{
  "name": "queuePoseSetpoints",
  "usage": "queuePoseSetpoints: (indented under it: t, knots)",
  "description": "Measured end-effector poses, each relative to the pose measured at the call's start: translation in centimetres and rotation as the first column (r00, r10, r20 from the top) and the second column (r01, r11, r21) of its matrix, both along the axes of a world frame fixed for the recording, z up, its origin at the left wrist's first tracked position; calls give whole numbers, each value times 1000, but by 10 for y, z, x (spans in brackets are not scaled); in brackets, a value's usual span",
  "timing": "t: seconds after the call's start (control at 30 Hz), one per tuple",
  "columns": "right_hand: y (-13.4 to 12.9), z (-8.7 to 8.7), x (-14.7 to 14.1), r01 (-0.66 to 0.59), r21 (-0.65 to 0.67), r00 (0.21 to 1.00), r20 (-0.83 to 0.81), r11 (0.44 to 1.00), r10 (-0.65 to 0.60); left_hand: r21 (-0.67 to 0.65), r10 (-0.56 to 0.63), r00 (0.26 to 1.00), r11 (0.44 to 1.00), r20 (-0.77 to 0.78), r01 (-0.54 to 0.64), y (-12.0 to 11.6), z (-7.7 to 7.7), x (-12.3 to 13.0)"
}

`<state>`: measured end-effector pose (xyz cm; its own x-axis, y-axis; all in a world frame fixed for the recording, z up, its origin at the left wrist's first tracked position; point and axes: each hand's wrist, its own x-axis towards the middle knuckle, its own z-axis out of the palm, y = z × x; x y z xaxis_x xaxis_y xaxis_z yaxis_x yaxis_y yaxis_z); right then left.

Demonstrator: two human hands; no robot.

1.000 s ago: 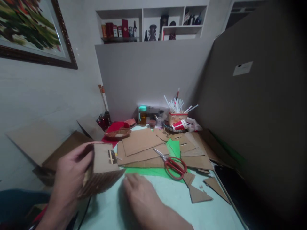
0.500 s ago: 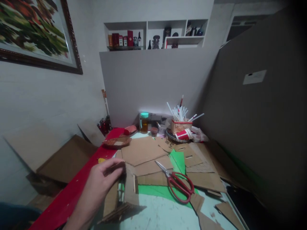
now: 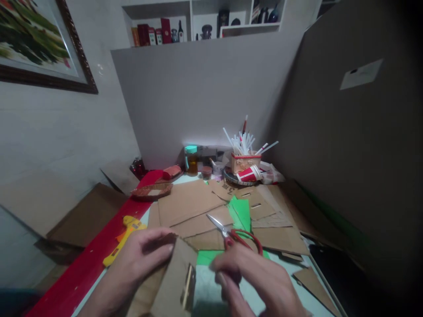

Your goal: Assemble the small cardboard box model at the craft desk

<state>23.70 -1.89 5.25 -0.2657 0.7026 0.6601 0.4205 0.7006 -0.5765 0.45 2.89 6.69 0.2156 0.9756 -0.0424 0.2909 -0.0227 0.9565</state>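
Note:
My left hand is closed on the upper edge of a folded cardboard piece with a narrow slot in its side. The piece stands tilted near the table's front edge, and its lower part runs out of view. Over to its right is my right hand, fingers curled and slightly apart, with nothing visible between them. It hides part of the red-handled scissors, which lie behind it with their blades pointing up and left. Beside my left hand, a yellow glue gun rests on the table.
Flat cardboard sheets and green paper cover the table's middle. A basket of white straws, a red paper cup and a jar with a turquoise lid stand at the back. Grey panels rise behind and on the right.
My right hand has come into view from the lower right, in front of the scissors. The cardboard piece in my left hand has turned and come nearer. My view has tipped downward.

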Motion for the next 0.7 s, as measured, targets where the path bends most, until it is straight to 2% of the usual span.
queuePoseSetpoints:
  t: [0.07,0.1,0.17,0.23,0.27,0.3,0.37,0.43,0.5,0.6,0.7]
  knots:
    - [5,3,2,-27,-243,999,-45,970,17,-42,-95,993,994,69,98,2,-3,2]
    - [7,4,3,-50,-383,997,-66,922,27,-43,-133,987,990,87,137,3,-5,3]
    - [12,6,3,-138,-639,989,-136,757,65,-12,-174,982,985,68,175,4,-8,8]
    - [15,6,1,-246,-778,968,-222,578,114,72,-167,986,983,-28,169,2,-12,14]
    - [15,6,0,-289,-800,957,-254,526,139,127,-155,983,978,-99,167,1,-14,18]
    - [16,5,-2,-336,-800,942,-293,497,165,180,-143,974,968,-177,175,0,-16,21]
    - [15,1,-6,-428,-769,903,-389,475,183,241,-124,944,949,-307,203,-4,-19,27]
    - [15,-3,-7,-515,-735,852,-496,442,167,242,-124,929,946,-349,217,-7,-21,31]
    - [14,-10,-6,-580,-711,805,-575,397,147,195,-93,955,969,-283,152,-10,-20,33]
    - [16,-23,-4,-634,-698,758,-646,334,88,68,34,996,997,-77,-29,-13,-18,31]
    - [19,-32,-5,-728,-626,653,-758,280,2,-85,164,972,985,171,-152,-12,-18,28]
